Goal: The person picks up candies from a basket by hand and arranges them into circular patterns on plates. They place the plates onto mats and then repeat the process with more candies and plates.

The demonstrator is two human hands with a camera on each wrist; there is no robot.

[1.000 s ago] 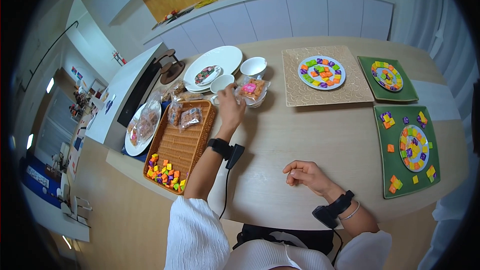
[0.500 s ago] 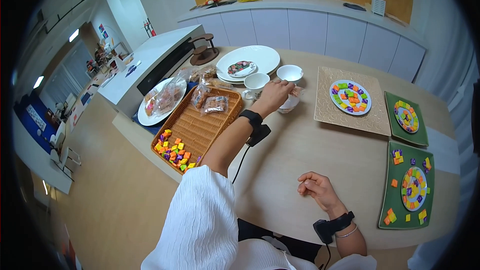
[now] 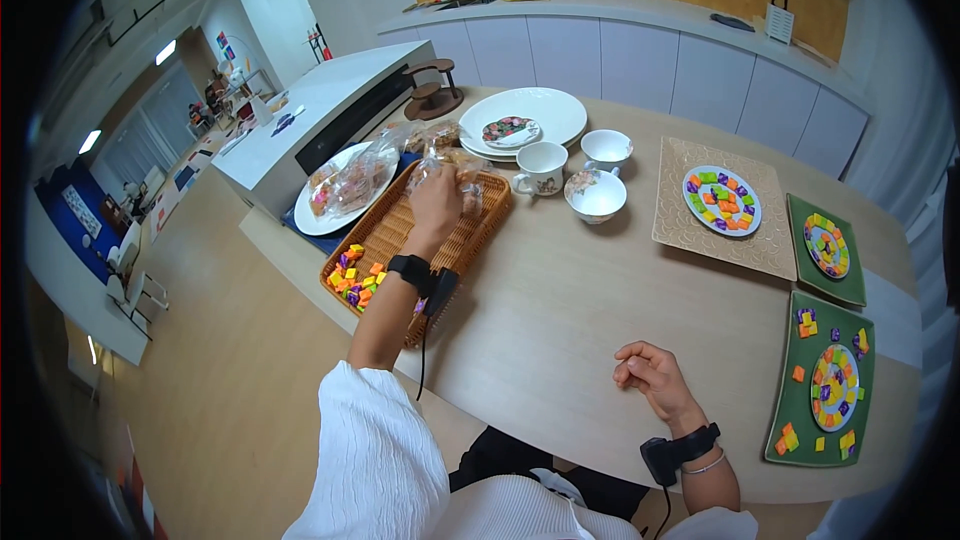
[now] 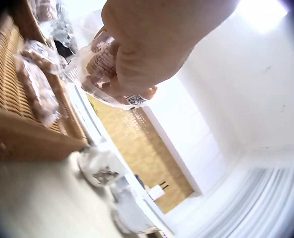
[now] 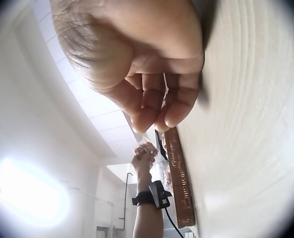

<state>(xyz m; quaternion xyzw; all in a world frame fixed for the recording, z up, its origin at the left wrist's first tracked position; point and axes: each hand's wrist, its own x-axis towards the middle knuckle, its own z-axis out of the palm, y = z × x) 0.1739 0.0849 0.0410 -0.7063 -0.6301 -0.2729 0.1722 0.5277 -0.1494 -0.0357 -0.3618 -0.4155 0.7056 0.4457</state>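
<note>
My left hand (image 3: 437, 205) is over the far part of a brown wicker basket (image 3: 385, 232). It grips a clear snack packet (image 4: 98, 64) with brown pieces inside and a printed label; the fingers are partly hidden behind the hand in the left wrist view. Other snack packets (image 4: 38, 91) lie in the basket just below. Colourful wrapped candies (image 3: 350, 275) are heaped at the basket's near end. On the table, my right hand (image 3: 655, 380) rests with its fingers loosely curled and nothing in them.
Three white cups (image 3: 596, 197) stand right of the basket, before stacked white plates (image 3: 560, 115). Left of it, a white plate (image 3: 318, 220) bears bagged snacks. On the right, plates of candies sit on a beige board (image 3: 680, 225) and green trays (image 3: 790, 400).
My left hand took the snack packet from on top of the nearest cup and carried it left, over the basket. My right hand stays resting on the table. The head view has turned.
</note>
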